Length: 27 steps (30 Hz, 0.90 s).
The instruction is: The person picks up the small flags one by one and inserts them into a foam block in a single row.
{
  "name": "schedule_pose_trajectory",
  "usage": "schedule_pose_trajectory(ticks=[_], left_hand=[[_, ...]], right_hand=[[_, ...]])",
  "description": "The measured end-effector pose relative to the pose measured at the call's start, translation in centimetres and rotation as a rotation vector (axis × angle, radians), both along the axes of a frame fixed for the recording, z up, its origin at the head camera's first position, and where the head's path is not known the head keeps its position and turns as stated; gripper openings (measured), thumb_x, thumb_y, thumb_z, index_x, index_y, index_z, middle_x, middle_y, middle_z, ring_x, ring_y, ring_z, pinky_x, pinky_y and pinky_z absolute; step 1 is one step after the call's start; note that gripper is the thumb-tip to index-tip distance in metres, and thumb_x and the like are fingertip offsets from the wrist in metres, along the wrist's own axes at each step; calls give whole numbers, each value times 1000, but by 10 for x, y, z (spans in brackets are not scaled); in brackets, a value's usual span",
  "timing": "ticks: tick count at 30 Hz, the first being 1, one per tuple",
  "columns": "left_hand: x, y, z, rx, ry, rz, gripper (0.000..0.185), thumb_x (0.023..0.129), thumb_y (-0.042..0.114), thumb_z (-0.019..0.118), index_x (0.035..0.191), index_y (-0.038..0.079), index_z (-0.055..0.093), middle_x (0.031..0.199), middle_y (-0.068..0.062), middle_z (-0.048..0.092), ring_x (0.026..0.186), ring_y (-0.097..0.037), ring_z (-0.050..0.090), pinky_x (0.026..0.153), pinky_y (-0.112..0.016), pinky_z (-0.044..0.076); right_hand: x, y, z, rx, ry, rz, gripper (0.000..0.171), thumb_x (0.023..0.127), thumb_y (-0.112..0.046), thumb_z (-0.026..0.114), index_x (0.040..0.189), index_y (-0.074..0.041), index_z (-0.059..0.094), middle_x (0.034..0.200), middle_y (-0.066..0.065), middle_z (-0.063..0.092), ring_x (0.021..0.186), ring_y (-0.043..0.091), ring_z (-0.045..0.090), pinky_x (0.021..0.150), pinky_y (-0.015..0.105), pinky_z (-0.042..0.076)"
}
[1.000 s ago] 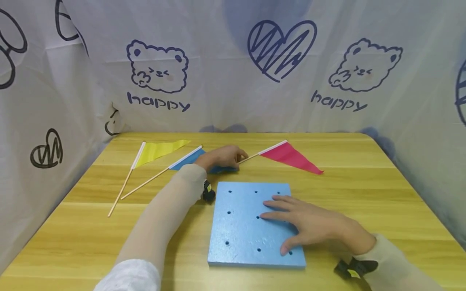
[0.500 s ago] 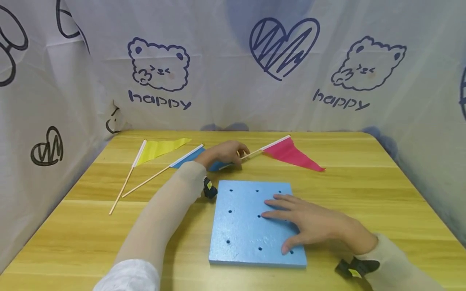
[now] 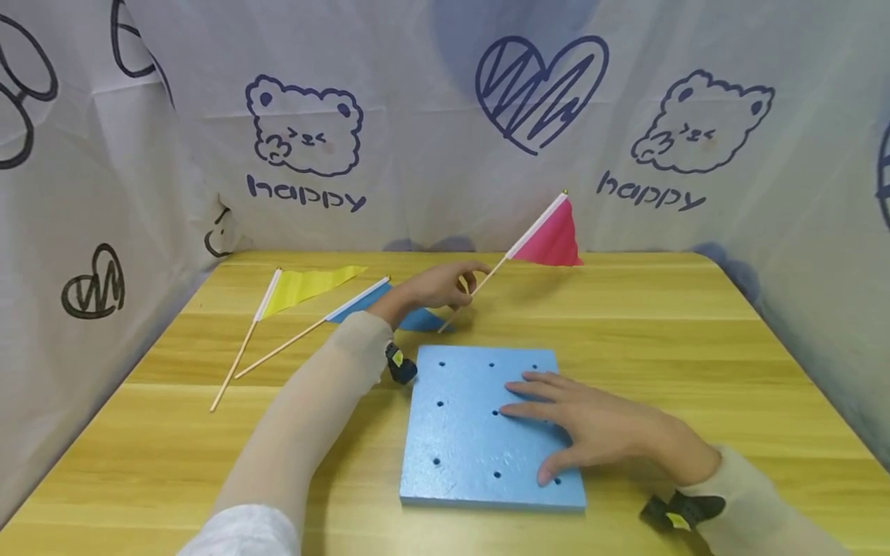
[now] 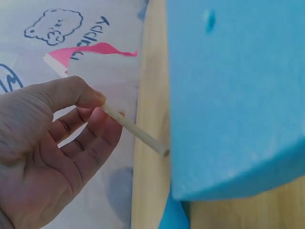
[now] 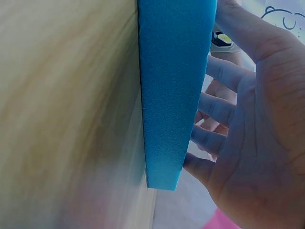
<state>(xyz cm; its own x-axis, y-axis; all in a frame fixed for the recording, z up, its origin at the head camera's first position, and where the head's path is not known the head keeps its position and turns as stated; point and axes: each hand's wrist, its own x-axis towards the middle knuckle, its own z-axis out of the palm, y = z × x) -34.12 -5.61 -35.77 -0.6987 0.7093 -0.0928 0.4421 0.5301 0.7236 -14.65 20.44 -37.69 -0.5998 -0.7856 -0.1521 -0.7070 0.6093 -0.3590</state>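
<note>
My left hand [image 3: 441, 286] pinches the wooden stick of a pink pennant flag [image 3: 549, 235] between thumb and fingers. The flag slants up to the right, its cloth raised off the table. In the left wrist view the stick's bare lower end [image 4: 143, 136] sticks out past the fingertips, near the board's edge. My right hand [image 3: 591, 425] rests with spread, straight fingers on a light blue board [image 3: 462, 432] with several small holes. The right wrist view shows the board's thick side [image 5: 174, 95], with the fingers laid over its top face.
A blue pennant flag [image 3: 358, 301] lies partly beneath my left hand and forearm. Left of it lies a yellow pennant flag [image 3: 306, 289], its stick pointing toward the front. A printed cloth [image 3: 417, 154] hangs behind the wooden table [image 3: 695, 371].
The pink flag has risen off the table and tilted more upright in my left hand, its cloth now drooping. The right hand and the board have stayed put.
</note>
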Motion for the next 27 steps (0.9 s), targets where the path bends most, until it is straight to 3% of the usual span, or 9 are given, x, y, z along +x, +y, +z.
schedule_pose_trajectory(ticks=[8, 14, 21, 27], left_hand=[[13, 8, 12, 184, -37, 33, 58, 96, 1, 58, 149, 12, 39, 116, -16, 56, 103, -40, 61, 77, -36, 58], [25, 18, 15, 261, -47, 59, 60, 96, 3, 61, 149, 14, 37, 113, -13, 57, 101, -38, 63, 77, -33, 58], [40, 31, 20, 353, -143, 80, 55, 95, 3, 63, 143, 14, 39, 110, -15, 56, 102, -38, 62, 77, -34, 59], [50, 42, 19, 438, -213, 93, 48, 97, 4, 60, 140, 13, 40, 109, -16, 55, 100, -35, 61, 80, -43, 58]], right_hand=[[0, -1, 4, 8, -15, -14, 83, 80, -74, 58, 150, -33, 41, 159, -1, 26, 147, 34, 15, 113, 60, 21], [2, -2, 4, 16, -2, -13, 82, 80, -75, 57, 149, -32, 43, 158, -1, 28, 146, 34, 17, 112, 59, 22], [3, -1, 7, 22, 34, 8, 82, 81, -74, 56, 148, -30, 44, 157, 1, 32, 145, 35, 21, 112, 59, 25], [4, -1, 9, 32, 46, 18, 83, 80, -75, 57, 149, -31, 43, 157, 0, 30, 145, 34, 21, 112, 58, 25]])
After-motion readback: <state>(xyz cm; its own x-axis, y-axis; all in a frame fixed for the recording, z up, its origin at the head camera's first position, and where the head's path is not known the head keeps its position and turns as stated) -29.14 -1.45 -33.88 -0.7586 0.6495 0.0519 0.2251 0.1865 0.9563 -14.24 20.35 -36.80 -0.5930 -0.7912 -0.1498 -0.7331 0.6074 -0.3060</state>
